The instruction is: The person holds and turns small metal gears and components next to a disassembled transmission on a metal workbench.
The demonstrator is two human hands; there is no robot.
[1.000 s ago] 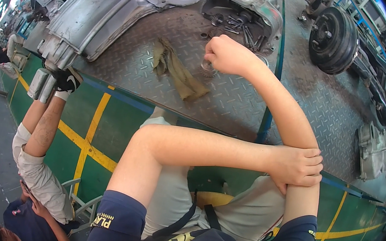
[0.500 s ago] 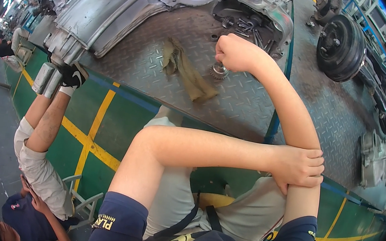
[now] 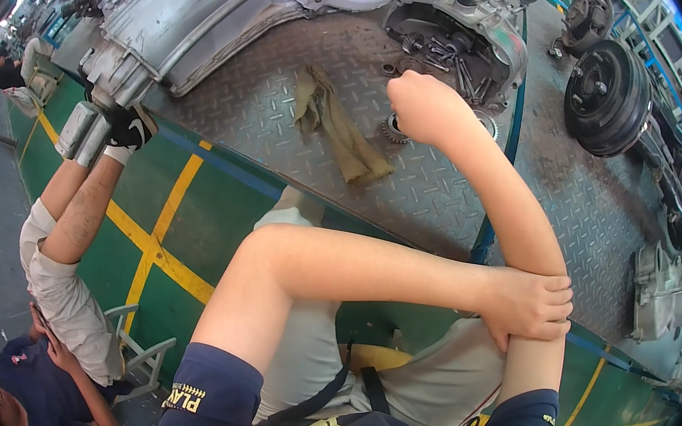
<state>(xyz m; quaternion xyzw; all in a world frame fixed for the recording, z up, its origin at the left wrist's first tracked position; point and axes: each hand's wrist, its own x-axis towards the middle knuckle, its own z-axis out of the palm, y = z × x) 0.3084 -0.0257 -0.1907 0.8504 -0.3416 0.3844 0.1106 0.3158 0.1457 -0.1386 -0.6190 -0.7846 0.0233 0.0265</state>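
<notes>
My left arm crosses my body, and my left hand (image 3: 527,304) is closed around my right forearm (image 3: 524,213) near the elbow. My right hand (image 3: 427,107) is curled into a fist over the metal tabletop; whatever its fingers may hold is hidden. Beside and partly beneath that fist lies a small toothed gear (image 3: 394,128). Behind the wrist, part of a bright ring gear (image 3: 487,125) shows. To the left of the fist lies a crumpled olive-brown rag (image 3: 337,132).
An open gearbox housing (image 3: 515,59) holding loose bolts and gears lies beyond my right hand. A large silver transmission casing (image 3: 204,11) fills the far left. At right are a black brake drum (image 3: 606,98) and a metal casting (image 3: 663,293). Another person (image 3: 63,357) sits at left.
The view has shifted slightly, so the table things sit a little lower and to the right. My right fist has moved slightly nearer relative to the gear, uncovering the ring gear. The left hand keeps its hold.
</notes>
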